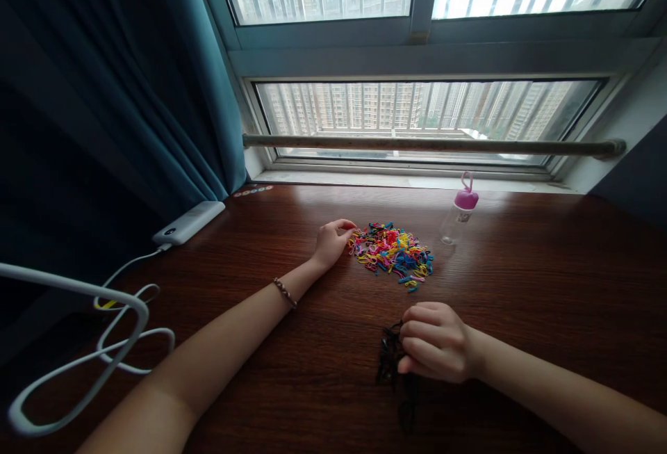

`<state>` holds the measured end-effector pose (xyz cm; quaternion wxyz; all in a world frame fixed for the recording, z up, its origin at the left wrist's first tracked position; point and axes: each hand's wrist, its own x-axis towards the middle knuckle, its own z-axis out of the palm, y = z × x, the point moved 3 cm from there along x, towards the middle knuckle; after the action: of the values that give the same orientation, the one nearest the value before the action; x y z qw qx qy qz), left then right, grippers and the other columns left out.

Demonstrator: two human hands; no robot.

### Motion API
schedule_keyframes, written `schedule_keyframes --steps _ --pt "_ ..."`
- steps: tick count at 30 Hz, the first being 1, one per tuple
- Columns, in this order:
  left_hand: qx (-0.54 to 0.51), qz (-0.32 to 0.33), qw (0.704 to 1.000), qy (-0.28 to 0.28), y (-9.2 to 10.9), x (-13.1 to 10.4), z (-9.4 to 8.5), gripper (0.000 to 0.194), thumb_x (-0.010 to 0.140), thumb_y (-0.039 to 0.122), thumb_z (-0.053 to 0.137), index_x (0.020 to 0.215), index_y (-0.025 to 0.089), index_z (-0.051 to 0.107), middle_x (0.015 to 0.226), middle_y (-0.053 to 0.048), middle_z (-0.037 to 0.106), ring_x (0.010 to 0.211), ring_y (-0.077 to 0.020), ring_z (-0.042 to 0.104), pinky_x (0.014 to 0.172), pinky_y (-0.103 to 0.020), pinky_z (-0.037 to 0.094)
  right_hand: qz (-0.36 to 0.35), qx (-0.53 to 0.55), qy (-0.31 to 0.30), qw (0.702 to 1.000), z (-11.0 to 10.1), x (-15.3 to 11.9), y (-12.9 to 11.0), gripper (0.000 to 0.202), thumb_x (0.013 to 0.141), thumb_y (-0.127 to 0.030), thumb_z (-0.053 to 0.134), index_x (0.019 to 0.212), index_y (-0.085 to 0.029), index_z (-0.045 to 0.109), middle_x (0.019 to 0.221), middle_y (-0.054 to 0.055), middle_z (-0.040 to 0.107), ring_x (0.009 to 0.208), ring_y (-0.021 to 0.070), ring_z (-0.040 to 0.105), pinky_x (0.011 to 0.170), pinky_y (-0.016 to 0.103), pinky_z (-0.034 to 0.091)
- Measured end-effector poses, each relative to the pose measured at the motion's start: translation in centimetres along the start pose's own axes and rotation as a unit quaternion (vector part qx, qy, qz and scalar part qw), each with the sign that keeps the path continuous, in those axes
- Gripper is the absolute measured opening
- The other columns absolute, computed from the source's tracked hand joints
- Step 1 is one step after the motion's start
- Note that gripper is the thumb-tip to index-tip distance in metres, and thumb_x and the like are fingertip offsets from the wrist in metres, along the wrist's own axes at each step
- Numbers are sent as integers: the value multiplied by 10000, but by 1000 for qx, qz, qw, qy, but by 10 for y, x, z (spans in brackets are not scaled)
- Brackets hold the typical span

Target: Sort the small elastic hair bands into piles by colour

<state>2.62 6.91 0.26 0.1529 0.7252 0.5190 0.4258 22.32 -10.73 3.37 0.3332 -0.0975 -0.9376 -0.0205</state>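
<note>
A pile of small, bright loops that look like hair elastics (390,249) lies mid-table in pink, yellow, blue, red and black. At its left edge is my left hand (331,244), thumb and fingers closed together against the nearest loops. What they pinch is too small to make out. Nearer to me, my right hand (436,343) rests with curled fingers at the right side of a heap of black loops (388,355). Its fingertips are partly hidden, so anything inside them cannot be seen. A beaded bracelet (285,293) circles my left wrist.
Behind the pile to the right stands a clear bottle (452,226) with a pink cap and loop. A white power bank (190,223) with a looping white cable (125,315) lies at the left by the blue curtain (171,78). A window rail (427,144) crosses behind the brown table (547,280).
</note>
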Motion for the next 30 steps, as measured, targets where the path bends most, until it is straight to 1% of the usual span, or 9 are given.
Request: schedule_keyframes --steps 3,6,9,11,15,18,24,27,30 --pt "0 33 999 -19 6 -2 2 134 732 300 590 763 193 664 793 -27 673 773 -171 601 734 -281 459 -8 -2 -6 1000 1 0 -1 362 868 -339 424 561 -157 488 530 33 484 566 144 450 512 270 338" --pt "10 81 996 -48 15 -4 3 129 733 304 587 711 203 664 821 -25 667 849 -178 577 811 -303 430 23 10 5 1000 1 -2 6 444 896 -410 311 597 -148 508 543 48 483 576 154 445 517 279 341" --pt "33 72 993 -90 16 -4 5 106 688 316 630 699 219 672 861 -17 662 898 -192 558 851 -329 409 60 25 18 998 0 -3 12 453 909 -398 257 645 -138 519 568 59 493 598 158 451 548 283 364" --pt "51 53 992 -101 12 -3 7 115 641 309 668 723 229 677 894 -14 655 931 -205 546 868 -346 399 68 26 18 997 0 -4 14 431 912 -375 256 664 -139 519 576 59 495 609 159 455 564 282 373" --pt "58 21 995 -72 4 0 7 122 654 202 627 764 224 675 864 -19 653 905 -199 553 842 -339 418 64 20 6 998 0 -3 15 393 907 -357 275 674 -148 513 576 54 490 605 160 454 566 281 375" --pt "47 23 997 -49 1 0 7 176 680 118 551 772 210 668 846 -22 656 866 -187 566 814 -326 438 64 16 -2 998 1 -3 15 382 904 -353 280 675 -153 511 575 53 490 605 164 454 567 283 376" --pt "35 27 998 -41 -3 2 7 267 664 30 473 769 182 666 835 -26 669 818 -172 591 777 -291 462 72 15 -8 997 2 -2 16 385 905 -351 278 676 -154 518 574 51 489 610 161 457 568 280 377" --pt "35 26 998 -41 -3 1 7 242 682 53 478 766 179 667 813 -26 671 790 -170 595 752 -285 467 71 13 -11 997 2 -3 16 386 905 -349 283 679 -150 524 573 50 492 613 160 461 571 281 377" --pt "42 31 997 -50 2 -1 7 148 711 165 548 796 194 665 831 -29 663 823 -180 582 767 -300 453 72 9 -16 997 3 -3 16 386 905 -348 285 679 -149 527 571 48 490 605 158 457 562 280 372"
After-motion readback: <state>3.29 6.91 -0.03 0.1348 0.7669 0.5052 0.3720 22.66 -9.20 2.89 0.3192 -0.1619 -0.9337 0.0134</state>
